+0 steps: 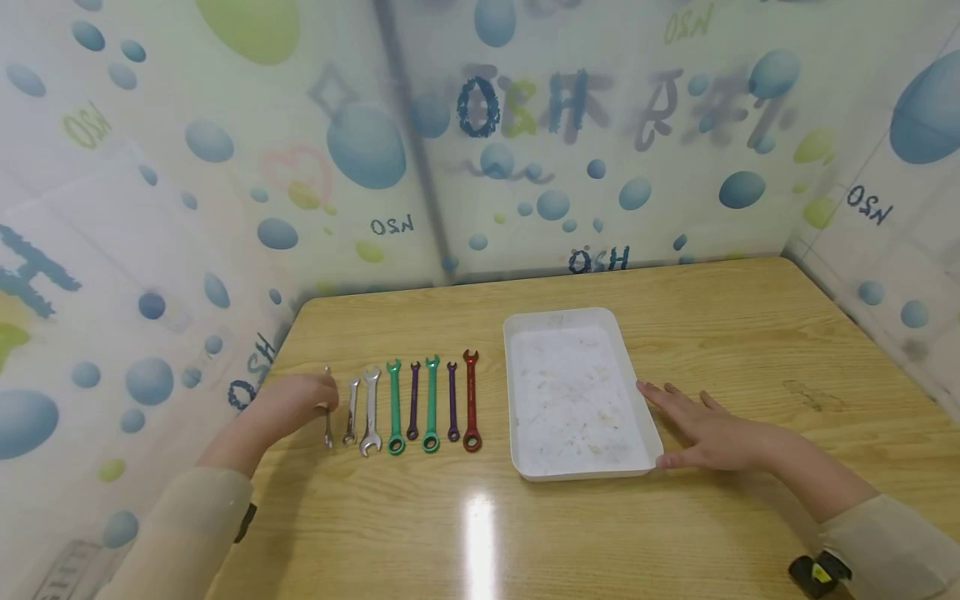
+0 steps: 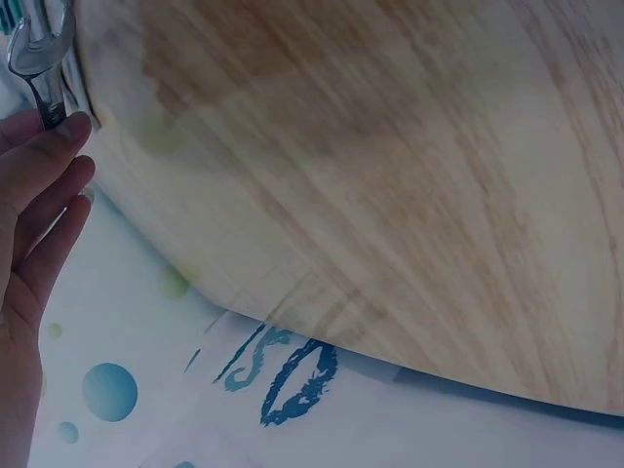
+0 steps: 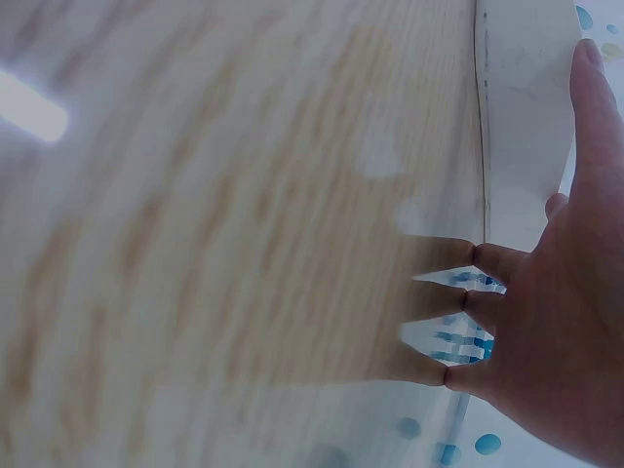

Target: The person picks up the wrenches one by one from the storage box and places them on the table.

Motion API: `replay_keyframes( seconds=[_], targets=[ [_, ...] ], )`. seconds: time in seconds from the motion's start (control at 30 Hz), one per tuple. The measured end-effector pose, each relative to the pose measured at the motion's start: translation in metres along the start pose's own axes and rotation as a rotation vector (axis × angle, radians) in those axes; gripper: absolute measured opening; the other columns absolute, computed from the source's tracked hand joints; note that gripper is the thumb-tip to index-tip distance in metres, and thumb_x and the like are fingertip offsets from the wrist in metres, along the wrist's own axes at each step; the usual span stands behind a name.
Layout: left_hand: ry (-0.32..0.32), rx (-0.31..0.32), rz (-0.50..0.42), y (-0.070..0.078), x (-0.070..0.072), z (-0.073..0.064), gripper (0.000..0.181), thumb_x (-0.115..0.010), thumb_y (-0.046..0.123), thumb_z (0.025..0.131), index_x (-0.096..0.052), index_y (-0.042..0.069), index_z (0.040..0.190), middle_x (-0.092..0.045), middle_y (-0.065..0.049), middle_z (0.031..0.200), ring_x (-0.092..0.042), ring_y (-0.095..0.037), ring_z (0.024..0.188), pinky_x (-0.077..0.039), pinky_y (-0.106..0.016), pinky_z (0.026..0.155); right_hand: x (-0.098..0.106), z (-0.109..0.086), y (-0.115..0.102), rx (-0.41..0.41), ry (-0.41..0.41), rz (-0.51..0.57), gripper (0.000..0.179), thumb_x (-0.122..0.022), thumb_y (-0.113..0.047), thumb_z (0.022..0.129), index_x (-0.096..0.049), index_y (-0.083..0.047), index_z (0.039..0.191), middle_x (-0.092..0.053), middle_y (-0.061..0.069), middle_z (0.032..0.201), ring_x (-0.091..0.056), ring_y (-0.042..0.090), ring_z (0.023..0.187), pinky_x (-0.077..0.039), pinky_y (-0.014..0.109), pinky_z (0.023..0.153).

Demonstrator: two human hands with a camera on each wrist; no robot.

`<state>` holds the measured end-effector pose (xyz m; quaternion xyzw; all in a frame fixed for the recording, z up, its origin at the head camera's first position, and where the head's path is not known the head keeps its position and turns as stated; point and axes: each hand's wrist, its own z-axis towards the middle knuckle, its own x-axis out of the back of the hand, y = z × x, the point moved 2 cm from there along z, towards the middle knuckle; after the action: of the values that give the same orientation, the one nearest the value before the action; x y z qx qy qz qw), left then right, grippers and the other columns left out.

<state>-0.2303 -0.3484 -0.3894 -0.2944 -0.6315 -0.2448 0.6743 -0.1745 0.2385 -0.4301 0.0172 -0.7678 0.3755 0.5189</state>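
At the left end of a row of wrenches, my left hand (image 1: 303,398) pinches a small silver wrench (image 1: 327,432) between thumb and fingers; its open-ended jaw shows in the left wrist view. To its right lie a short silver wrench (image 1: 352,410), a longer silver wrench (image 1: 371,408), then green wrenches (image 1: 395,408), purple wrenches (image 1: 414,402) and a red wrench (image 1: 471,400). My right hand (image 1: 708,429) has its fingers spread on the table, with the index finger and thumb at the right side of a white tray (image 1: 573,478).
The wooden table (image 1: 570,533) bears the wrenches on the left and the tray near the middle. Printed curtains (image 1: 600,167) stand along its back and sides. A bright reflection (image 1: 480,542) lies on the tabletop near the front.
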Motion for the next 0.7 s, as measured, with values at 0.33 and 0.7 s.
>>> replay_keyframes(
  seconds=[0.33,0.7],
  targets=[
    [0.003,-0.025,-0.048,-0.001,-0.010,0.000,0.023,-0.078,-0.002,0.073,-0.068,0.019,0.074,-0.057,0.010,0.078,-0.058,-0.008,0.069,-0.052,-0.027,0.064,0.000,0.000,-0.001,0.002,0.003,-0.007,0.102,-0.065,-0.057,0.085,-0.004,-0.019,0.157,-0.010,0.022,0.159,-0.005,0.049,0.142,0.001,0.074,0.103],
    [0.002,-0.064,-0.055,0.000,-0.009,0.005,0.020,-0.075,-0.003,0.077,-0.070,0.016,0.079,-0.069,-0.001,0.091,-0.066,-0.033,0.100,-0.054,-0.040,0.081,-0.001,0.000,-0.001,-0.005,-0.001,0.016,0.101,-0.066,-0.055,0.085,-0.004,-0.021,0.157,-0.009,0.022,0.159,-0.004,0.048,0.143,0.003,0.073,0.103]
  ],
)
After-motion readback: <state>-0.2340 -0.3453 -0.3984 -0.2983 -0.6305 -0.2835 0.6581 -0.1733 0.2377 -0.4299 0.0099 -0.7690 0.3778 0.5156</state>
